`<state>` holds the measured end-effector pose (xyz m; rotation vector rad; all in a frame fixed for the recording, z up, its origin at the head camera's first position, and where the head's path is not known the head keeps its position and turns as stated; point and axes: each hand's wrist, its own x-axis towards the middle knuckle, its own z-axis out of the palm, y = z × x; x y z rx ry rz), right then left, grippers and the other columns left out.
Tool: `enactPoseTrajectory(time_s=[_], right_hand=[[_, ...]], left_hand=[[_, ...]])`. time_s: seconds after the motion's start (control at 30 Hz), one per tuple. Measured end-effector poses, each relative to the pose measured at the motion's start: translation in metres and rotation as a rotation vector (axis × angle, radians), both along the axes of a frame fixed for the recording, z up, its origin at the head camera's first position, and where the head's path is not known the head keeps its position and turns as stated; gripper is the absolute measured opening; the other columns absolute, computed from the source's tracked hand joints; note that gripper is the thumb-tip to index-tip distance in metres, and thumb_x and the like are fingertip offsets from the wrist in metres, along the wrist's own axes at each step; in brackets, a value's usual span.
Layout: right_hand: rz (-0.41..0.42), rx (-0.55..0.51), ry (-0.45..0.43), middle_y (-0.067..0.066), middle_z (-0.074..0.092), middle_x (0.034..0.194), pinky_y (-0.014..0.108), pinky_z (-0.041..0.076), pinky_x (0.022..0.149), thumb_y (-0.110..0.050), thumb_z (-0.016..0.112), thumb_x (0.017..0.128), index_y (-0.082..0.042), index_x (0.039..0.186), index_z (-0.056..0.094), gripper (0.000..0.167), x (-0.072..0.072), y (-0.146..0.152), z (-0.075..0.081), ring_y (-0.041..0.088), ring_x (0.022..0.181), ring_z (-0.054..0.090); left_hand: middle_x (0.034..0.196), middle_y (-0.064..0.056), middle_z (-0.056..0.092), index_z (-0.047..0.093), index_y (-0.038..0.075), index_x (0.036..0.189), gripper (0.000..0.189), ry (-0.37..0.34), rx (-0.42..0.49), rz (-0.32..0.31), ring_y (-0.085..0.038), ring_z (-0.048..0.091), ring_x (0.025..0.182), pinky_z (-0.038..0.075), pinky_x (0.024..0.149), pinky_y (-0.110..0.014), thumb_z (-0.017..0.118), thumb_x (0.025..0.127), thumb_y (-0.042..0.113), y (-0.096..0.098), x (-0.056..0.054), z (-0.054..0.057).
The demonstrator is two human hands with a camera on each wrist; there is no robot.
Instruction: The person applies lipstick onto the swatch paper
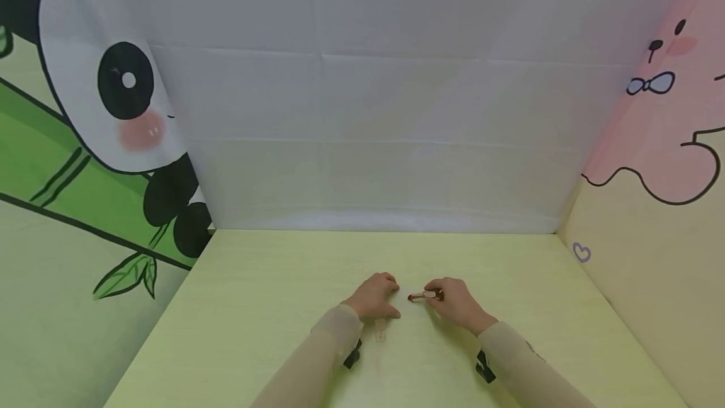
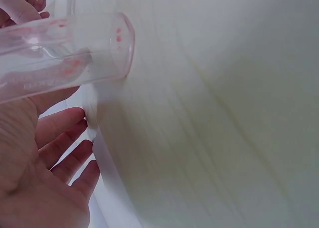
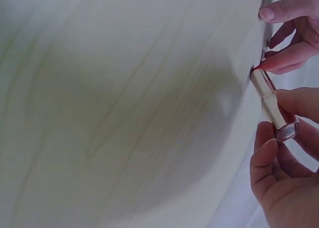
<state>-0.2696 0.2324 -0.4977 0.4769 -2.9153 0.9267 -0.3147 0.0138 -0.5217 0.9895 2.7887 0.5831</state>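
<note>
My right hand (image 1: 457, 303) pinches a lipstick (image 1: 421, 295) between thumb and fingers. In the right wrist view the lipstick (image 3: 269, 98) has a gold tube, a red tip and a dark reddish base, and it points toward the left hand. My left hand (image 1: 374, 298) is just left of the red tip, thumb and fingers apart with nothing between them. Close beside its thumb is a clear lipstick cap (image 1: 380, 331) on the table. Seen from the left wrist, the transparent cap (image 2: 107, 51) shows red smears inside and overlaps part of the left hand (image 2: 45, 163).
The pale yellow table (image 1: 272, 269) ends at a white cloth backdrop (image 1: 368, 112). A panda panel (image 1: 107, 137) stands at the left, a pink cartoon panel (image 1: 668, 112) at the right. Dark straps (image 1: 484, 367) show at both wrists.
</note>
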Motion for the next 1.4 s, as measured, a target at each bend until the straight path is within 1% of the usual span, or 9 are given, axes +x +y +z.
enactPoseTrajectory(time_s=[0.13,0.3,0.53,0.73,0.9,1.07,1.17,1.4], right_hand=[[0.011,0.003,0.010,0.002,0.065,0.089,0.031,0.049,0.065,-0.004,0.072,0.083,-0.003,0.099,0.072,0.016,0.001,0.000,0.000,0.012,0.075,0.056],[0.017,0.017,0.019,-0.001,0.064,0.087,0.032,0.048,0.065,-0.005,0.072,0.083,-0.005,0.097,0.072,0.014,0.002,0.000,0.000,0.013,0.075,0.056],[0.037,0.029,0.026,-0.001,0.065,0.087,0.031,0.048,0.064,-0.005,0.072,0.083,-0.005,0.095,0.073,0.013,0.003,0.000,0.003,0.012,0.074,0.056],[0.066,0.034,0.010,-0.002,0.066,0.085,0.030,0.048,0.063,-0.006,0.071,0.083,-0.004,0.095,0.073,0.012,0.004,0.001,0.005,0.012,0.073,0.058],[0.073,0.045,0.000,-0.004,0.065,0.084,0.029,0.047,0.062,-0.009,0.071,0.084,-0.005,0.097,0.072,0.013,0.006,0.002,0.006,0.010,0.072,0.055],[0.049,0.004,0.030,-0.003,0.065,0.087,0.028,0.048,0.063,-0.008,0.070,0.085,-0.005,0.099,0.071,0.014,0.008,0.003,0.008,0.009,0.072,0.056],[0.035,-0.025,0.054,-0.002,0.065,0.087,0.028,0.049,0.063,-0.007,0.070,0.085,-0.005,0.098,0.070,0.014,0.008,0.003,0.009,0.009,0.073,0.058],[0.036,-0.039,0.049,0.000,0.066,0.087,0.027,0.049,0.063,-0.007,0.071,0.084,-0.003,0.098,0.070,0.014,0.007,0.002,0.010,0.011,0.073,0.059]], left_hand=[[0.124,-0.005,0.055,0.065,0.006,0.120,0.056,0.003,-0.001,-0.001,-0.021,0.050,0.117,0.038,0.099,-0.031,0.082,0.076,0.035,0.000,0.000,-0.001],[0.123,-0.006,0.056,0.066,0.005,0.119,0.055,0.002,0.005,-0.006,-0.022,0.050,0.116,0.039,0.097,-0.032,0.082,0.075,0.035,0.000,0.002,0.000],[0.123,-0.006,0.055,0.066,0.006,0.120,0.054,0.013,0.001,-0.003,-0.022,0.050,0.116,0.039,0.097,-0.031,0.081,0.076,0.035,0.000,0.002,0.001],[0.122,-0.005,0.056,0.067,0.006,0.118,0.054,0.018,0.010,0.001,-0.022,0.050,0.115,0.039,0.096,-0.030,0.082,0.075,0.034,0.001,0.002,0.002],[0.121,-0.005,0.056,0.067,0.006,0.118,0.054,0.016,0.012,-0.002,-0.022,0.051,0.114,0.040,0.096,-0.030,0.082,0.075,0.034,0.002,0.001,0.002],[0.121,-0.005,0.056,0.066,0.006,0.119,0.054,0.009,0.006,0.004,-0.022,0.051,0.115,0.039,0.097,-0.030,0.082,0.075,0.034,0.002,0.001,0.002],[0.121,-0.005,0.056,0.066,0.006,0.118,0.054,0.009,0.006,0.009,-0.022,0.051,0.114,0.040,0.096,-0.030,0.083,0.074,0.033,0.002,0.002,0.004],[0.122,-0.005,0.056,0.067,0.005,0.117,0.055,0.001,0.010,0.021,-0.022,0.050,0.113,0.041,0.094,-0.030,0.084,0.073,0.033,0.001,0.006,0.006]])
